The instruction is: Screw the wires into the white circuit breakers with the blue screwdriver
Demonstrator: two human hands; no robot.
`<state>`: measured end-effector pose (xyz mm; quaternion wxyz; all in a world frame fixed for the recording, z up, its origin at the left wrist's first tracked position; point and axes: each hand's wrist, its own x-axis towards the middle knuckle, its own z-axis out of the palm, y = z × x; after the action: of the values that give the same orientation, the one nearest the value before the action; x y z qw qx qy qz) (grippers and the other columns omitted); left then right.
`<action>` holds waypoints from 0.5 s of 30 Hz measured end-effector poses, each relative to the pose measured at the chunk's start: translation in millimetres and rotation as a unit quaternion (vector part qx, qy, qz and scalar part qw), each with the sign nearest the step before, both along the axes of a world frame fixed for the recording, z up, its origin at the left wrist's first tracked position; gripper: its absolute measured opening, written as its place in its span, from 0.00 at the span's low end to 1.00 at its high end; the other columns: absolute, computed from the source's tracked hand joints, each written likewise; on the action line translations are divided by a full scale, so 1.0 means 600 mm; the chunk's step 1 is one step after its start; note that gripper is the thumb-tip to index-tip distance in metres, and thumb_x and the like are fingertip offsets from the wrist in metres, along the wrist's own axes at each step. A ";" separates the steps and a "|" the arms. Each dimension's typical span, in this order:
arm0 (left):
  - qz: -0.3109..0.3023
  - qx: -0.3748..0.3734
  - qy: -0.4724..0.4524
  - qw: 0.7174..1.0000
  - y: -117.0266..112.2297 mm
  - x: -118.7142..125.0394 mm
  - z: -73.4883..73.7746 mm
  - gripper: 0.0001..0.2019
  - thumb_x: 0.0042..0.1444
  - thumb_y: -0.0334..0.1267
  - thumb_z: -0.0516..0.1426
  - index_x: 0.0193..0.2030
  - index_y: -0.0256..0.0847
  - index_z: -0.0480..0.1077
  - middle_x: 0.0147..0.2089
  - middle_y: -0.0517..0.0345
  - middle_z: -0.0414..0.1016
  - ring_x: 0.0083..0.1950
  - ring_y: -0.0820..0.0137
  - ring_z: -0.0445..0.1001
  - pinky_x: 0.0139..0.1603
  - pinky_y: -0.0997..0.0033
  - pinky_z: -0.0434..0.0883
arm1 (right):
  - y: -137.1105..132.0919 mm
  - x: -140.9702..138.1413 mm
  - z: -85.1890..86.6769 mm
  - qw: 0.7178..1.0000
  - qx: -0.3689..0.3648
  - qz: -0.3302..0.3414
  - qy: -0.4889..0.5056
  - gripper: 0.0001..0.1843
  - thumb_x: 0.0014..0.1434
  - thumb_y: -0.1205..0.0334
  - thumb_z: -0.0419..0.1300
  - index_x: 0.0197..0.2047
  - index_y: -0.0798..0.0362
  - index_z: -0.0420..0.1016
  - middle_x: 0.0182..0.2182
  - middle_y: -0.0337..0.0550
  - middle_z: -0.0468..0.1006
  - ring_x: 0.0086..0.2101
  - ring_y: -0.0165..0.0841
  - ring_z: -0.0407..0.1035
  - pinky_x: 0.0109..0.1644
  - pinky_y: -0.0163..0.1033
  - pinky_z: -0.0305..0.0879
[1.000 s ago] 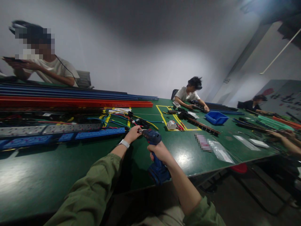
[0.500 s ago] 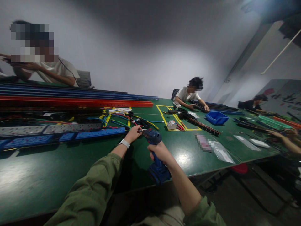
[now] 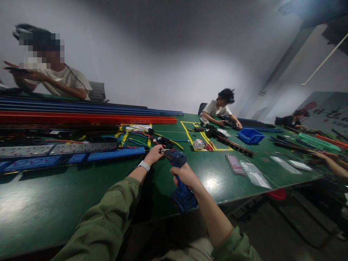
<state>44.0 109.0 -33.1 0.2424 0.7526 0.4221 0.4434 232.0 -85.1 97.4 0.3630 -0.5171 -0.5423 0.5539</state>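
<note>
Blue power drill (image 3: 176,157), centre of frame, over green table (image 3: 217,186).
Right hand (image 3: 185,175): grip wrapped round drill handle. Left hand (image 3: 153,154): at drill's tip, hold unclear. Advised: drill steady, fingers clear of rotation.

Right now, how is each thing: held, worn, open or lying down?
Blue drill: held; whether spinning, unclear.
Right hand: closed around drill's handle.
Left hand: at drill's tip; grip unclear.
Wristband: worn.
Blue bin: upright, open.
Coloured wires: bent, crossing.
Orange rails: lying.
Clear bag: lying.
</note>
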 end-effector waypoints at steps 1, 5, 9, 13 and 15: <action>0.002 -0.002 -0.002 1.000 -0.002 0.000 0.002 0.06 0.53 0.39 0.64 0.35 0.41 0.73 0.37 0.53 0.79 0.38 0.64 0.76 0.42 0.66 0.73 | 0.001 0.001 -0.001 1.000 0.002 0.001 0.003 0.13 0.48 0.67 0.58 0.40 0.50 0.66 0.15 0.26 0.65 0.13 0.29 0.63 0.18 0.32 0.57; 0.002 -0.007 -0.005 1.000 -0.007 0.002 0.009 0.05 0.52 0.38 0.63 0.34 0.41 0.73 0.37 0.53 0.79 0.39 0.64 0.76 0.42 0.65 0.73 | 0.001 0.003 -0.004 1.000 0.008 -0.005 0.003 0.14 0.49 0.67 0.59 0.40 0.50 0.66 0.16 0.26 0.66 0.13 0.29 0.64 0.17 0.32 0.56; -0.005 -0.014 -0.011 1.000 -0.008 0.003 0.009 0.05 0.52 0.37 0.63 0.35 0.41 0.73 0.36 0.53 0.79 0.38 0.64 0.76 0.41 0.65 0.74 | 0.001 0.002 -0.005 1.000 0.009 -0.004 0.000 0.13 0.49 0.67 0.58 0.40 0.51 0.66 0.15 0.26 0.65 0.13 0.29 0.64 0.18 0.32 0.58; -0.007 -0.009 -0.012 1.000 -0.005 0.003 0.006 0.05 0.52 0.38 0.63 0.34 0.41 0.73 0.38 0.53 0.80 0.38 0.64 0.76 0.42 0.65 0.74 | 0.002 0.002 -0.006 1.000 0.011 -0.001 -0.001 0.11 0.49 0.67 0.58 0.38 0.50 0.66 0.14 0.27 0.65 0.13 0.29 0.63 0.17 0.32 0.57; -0.007 -0.005 -0.012 1.000 -0.005 0.003 0.006 0.05 0.52 0.38 0.63 0.34 0.41 0.73 0.38 0.53 0.80 0.38 0.64 0.76 0.43 0.65 0.74 | 0.002 0.002 -0.008 1.000 0.008 -0.003 -0.002 0.10 0.49 0.66 0.58 0.37 0.50 0.66 0.15 0.27 0.65 0.13 0.28 0.63 0.17 0.31 0.56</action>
<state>46.0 106.3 -29.7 0.2546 0.7488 0.4164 0.4484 233.1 -84.0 92.9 0.3677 -0.5165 -0.5458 0.5478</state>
